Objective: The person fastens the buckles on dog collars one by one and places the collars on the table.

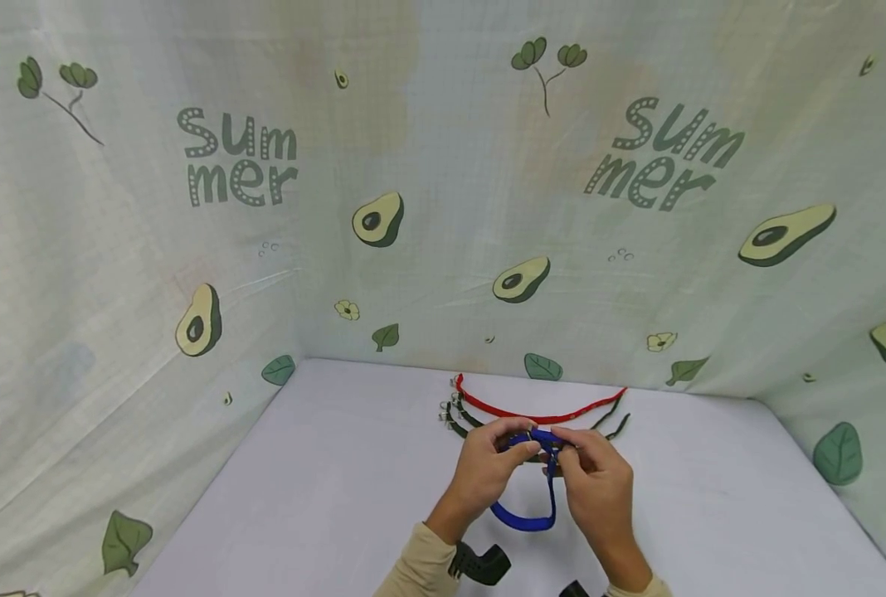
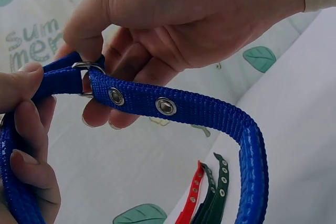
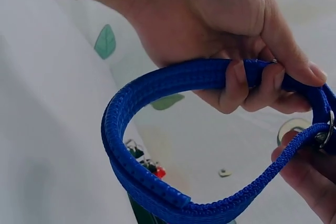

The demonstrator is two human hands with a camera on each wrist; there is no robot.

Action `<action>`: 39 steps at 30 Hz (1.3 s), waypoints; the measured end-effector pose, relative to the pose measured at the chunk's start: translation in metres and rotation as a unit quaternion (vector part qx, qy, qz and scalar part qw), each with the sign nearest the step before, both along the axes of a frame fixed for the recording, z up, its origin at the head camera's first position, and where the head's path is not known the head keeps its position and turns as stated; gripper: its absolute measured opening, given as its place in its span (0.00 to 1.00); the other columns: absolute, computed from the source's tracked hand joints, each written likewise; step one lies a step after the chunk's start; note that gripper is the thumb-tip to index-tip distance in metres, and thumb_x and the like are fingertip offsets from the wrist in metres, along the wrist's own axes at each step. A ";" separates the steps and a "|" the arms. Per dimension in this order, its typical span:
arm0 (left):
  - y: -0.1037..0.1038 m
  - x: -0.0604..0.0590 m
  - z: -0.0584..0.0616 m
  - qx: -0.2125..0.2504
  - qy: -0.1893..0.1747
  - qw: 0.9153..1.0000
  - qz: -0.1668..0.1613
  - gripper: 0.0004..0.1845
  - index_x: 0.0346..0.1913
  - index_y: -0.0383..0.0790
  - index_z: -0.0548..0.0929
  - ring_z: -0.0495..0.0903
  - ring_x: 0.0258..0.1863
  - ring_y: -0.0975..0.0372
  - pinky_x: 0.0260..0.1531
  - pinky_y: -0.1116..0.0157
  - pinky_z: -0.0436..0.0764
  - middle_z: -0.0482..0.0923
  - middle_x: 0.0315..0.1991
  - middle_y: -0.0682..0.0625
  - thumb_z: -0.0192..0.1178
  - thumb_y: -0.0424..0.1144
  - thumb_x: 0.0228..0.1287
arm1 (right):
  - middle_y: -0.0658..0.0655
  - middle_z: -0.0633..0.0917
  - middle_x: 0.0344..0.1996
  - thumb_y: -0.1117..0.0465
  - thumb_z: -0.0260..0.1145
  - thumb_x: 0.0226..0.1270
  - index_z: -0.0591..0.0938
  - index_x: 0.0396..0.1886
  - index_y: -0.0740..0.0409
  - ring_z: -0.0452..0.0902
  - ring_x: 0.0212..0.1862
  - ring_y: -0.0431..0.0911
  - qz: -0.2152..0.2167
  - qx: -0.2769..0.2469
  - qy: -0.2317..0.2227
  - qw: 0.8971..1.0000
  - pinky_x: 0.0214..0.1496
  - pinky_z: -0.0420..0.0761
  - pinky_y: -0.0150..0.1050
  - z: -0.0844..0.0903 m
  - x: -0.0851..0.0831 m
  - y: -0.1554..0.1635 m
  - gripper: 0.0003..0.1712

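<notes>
The blue collar (image 1: 527,514) is held up above the middle of the white table (image 1: 323,497), its loop hanging down between both hands. It is pinched at the metal buckle (image 2: 88,68) by the left hand (image 1: 488,464), thumb over curled fingers, while the strap is gripped by the curled fingers of the right hand (image 1: 596,481). Two silver eyelets (image 2: 165,106) are shown only in the left wrist view. Near the table's far edge, one red strap (image 1: 540,414) and two dark green straps (image 1: 461,419) are laid together.
</notes>
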State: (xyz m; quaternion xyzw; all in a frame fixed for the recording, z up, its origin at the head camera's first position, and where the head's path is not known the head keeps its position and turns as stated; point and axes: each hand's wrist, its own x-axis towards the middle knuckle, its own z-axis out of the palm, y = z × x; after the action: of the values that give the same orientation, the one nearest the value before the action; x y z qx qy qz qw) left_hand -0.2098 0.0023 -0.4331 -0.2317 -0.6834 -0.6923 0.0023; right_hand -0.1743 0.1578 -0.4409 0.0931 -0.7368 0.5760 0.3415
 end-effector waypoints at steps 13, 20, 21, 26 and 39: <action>-0.002 -0.005 -0.003 -0.003 0.010 1.000 0.008 0.14 0.51 0.42 0.85 0.86 0.40 0.59 0.41 0.65 0.84 0.85 0.42 0.51 0.69 0.42 0.65 | 0.51 0.84 0.38 0.80 0.62 0.59 0.88 0.49 0.60 0.82 0.31 0.40 -0.056 0.158 0.100 0.981 0.34 0.80 0.23 -0.008 -0.005 0.000 0.22; -0.003 -0.005 -0.003 -0.006 0.001 0.999 0.034 0.12 0.50 0.42 0.85 0.86 0.34 0.60 0.30 0.70 0.78 0.86 0.37 0.52 0.64 0.45 0.70 | 0.52 0.83 0.40 0.80 0.60 0.65 0.86 0.54 0.60 0.84 0.30 0.43 -0.019 0.133 0.051 0.990 0.31 0.82 0.26 -0.011 -0.005 0.000 0.23; -0.003 -0.005 -0.002 -0.004 0.002 0.999 0.037 0.12 0.51 0.42 0.84 0.86 0.33 0.60 0.28 0.71 0.76 0.86 0.37 0.52 0.63 0.45 0.71 | 0.52 0.83 0.40 0.80 0.60 0.66 0.86 0.55 0.59 0.84 0.31 0.43 -0.009 0.121 0.035 0.992 0.31 0.82 0.28 -0.011 -0.004 -0.001 0.23; -0.003 -0.004 -0.002 0.013 0.007 0.999 0.035 0.12 0.51 0.41 0.84 0.82 0.28 0.64 0.24 0.73 0.77 0.86 0.33 0.48 0.63 0.43 0.71 | 0.55 0.85 0.39 0.74 0.57 0.74 0.82 0.60 0.58 0.83 0.31 0.43 0.034 0.044 -0.061 0.997 0.30 0.84 0.34 -0.004 0.000 -0.001 0.20; -0.002 0.000 0.001 0.005 0.042 0.999 0.014 0.13 0.53 0.36 0.82 0.80 0.27 0.66 0.24 0.69 0.81 0.84 0.37 0.50 0.60 0.41 0.74 | 0.57 0.81 0.25 0.60 0.65 0.73 0.79 0.57 0.59 0.78 0.24 0.48 0.102 0.004 -0.141 0.985 0.27 0.83 0.39 0.000 0.002 0.003 0.16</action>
State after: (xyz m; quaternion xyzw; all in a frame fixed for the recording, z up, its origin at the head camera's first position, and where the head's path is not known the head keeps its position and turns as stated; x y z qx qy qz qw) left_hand -0.2095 0.0004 -0.4322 -0.2512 -0.6825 -0.6850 0.0418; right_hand -0.1720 0.1612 -0.4413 0.0867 -0.7669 0.6118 0.1733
